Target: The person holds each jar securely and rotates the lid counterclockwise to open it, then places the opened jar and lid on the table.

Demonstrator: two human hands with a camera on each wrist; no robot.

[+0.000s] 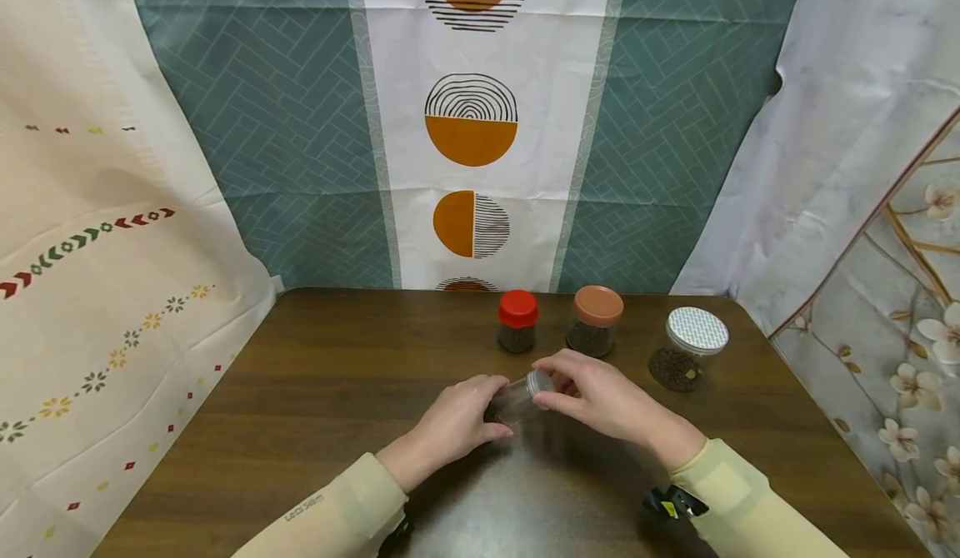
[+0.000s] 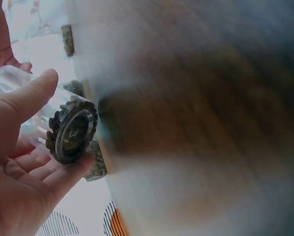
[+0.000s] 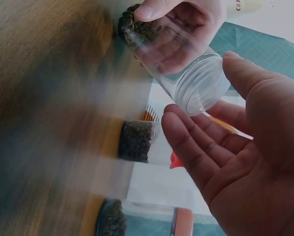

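A small clear jar [image 3: 164, 73] lies tilted between both hands above the table, with dark, seed-like pieces [image 2: 75, 129] gathered at its base. My left hand [image 1: 467, 418] grips it near the base, thumb on one side and fingers on the other. At its other end is a translucent, ribbed lid [image 3: 200, 86]. The thumb and fingertips of my right hand [image 1: 588, 393] span this lid, at its edges on opposite sides. In the right wrist view, the right palm faces the lid's end.
Behind the hands on the brown wooden table [image 1: 337, 358] stand a red-lidded jar [image 1: 517, 321] and an orange-lidded jar [image 1: 595, 321]. A wider jar with a white patterned lid [image 1: 686, 348] stands at the right. Patterned cloths [image 1: 300, 125] hang behind and beside the table.
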